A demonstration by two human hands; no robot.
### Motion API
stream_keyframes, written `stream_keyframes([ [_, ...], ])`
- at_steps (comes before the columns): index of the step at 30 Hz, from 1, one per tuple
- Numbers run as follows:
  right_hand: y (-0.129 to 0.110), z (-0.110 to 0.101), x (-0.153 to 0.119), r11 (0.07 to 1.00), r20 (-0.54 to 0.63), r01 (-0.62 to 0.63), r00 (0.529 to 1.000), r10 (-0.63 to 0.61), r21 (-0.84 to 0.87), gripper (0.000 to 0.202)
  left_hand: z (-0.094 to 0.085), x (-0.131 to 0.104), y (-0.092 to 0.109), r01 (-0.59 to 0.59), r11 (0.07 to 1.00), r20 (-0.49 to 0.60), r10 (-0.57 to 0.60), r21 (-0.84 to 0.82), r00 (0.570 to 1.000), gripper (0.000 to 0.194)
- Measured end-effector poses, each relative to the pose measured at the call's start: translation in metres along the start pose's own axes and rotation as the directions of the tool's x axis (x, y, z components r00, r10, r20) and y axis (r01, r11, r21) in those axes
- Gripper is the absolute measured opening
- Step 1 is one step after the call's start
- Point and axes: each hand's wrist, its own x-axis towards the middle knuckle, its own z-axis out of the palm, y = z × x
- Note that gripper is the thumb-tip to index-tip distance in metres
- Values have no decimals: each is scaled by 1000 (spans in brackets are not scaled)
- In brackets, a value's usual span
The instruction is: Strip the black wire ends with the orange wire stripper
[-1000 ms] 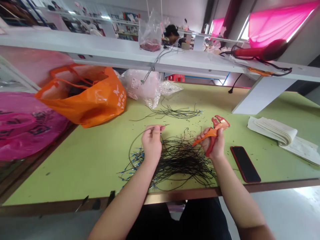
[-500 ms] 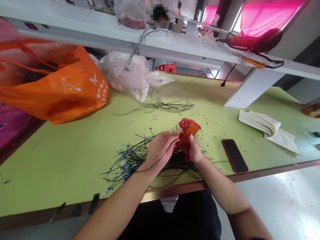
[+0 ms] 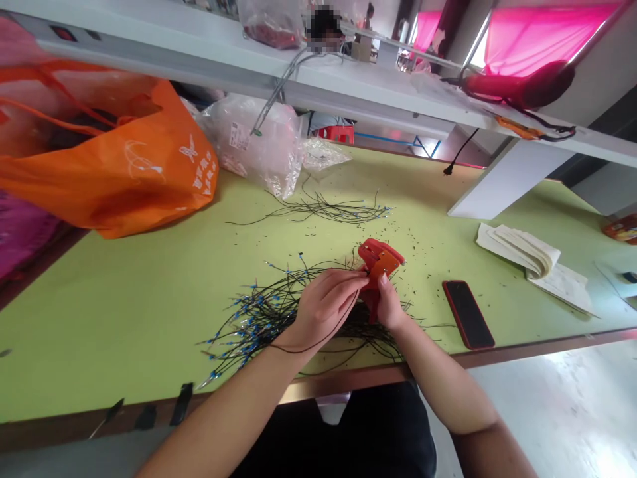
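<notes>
My right hand [image 3: 389,304] is wrapped round a red and orange wire stripper [image 3: 382,260], its jaw end pointing away from me. Beside the tool, the fingers of my left hand [image 3: 328,300] pinch a thin black wire [image 3: 326,342], whose tail loops back over my wrist. The wire's tip is at the stripper's jaws, where my fingertips partly hide it. Under both hands lies a big bundle of black wires [image 3: 279,305], many with blue terminals at their left ends. A smaller bunch of black wires [image 3: 333,211] rests farther back on the yellow-green table.
Tiny black cuttings [image 3: 413,249] are scattered around the tool. To the right lie a red-edged phone [image 3: 468,315] and folded papers [image 3: 522,252]. An orange bag [image 3: 164,166] and a clear plastic bag [image 3: 263,143] stand at the back left, below a white shelf [image 3: 199,56].
The wire stripper's handles look closer together than before, and its head has shifted slightly. My left hand has moved a little to the right with the wire.
</notes>
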Motion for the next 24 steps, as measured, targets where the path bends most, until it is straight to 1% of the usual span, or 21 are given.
stream_keyframes([
  [2,1,1,-2,1000,-3,10,1000,-10,-6,62,-1,1,1,-26,1000,-17,26,3,1000,31],
  [6,-1,4,-3,999,13,44,999,-44,6,62,-3,2,4,-83,997,6,83,5,997,33],
  [8,-3,5,-3,998,9,60,998,-60,13,61,-3,2,4,-93,996,9,93,1,996,33],
  [13,-7,5,-5,998,14,59,998,-59,-15,60,-2,2,6,-68,997,-4,68,-26,998,33],
  [21,-8,5,-9,996,-49,70,996,-73,-55,59,1,-1,8,-13,997,-19,12,-75,1000,32],
  [24,-9,4,-10,996,-54,47,997,-51,-71,59,1,-1,8,-9,997,-27,7,-81,1000,31],
])
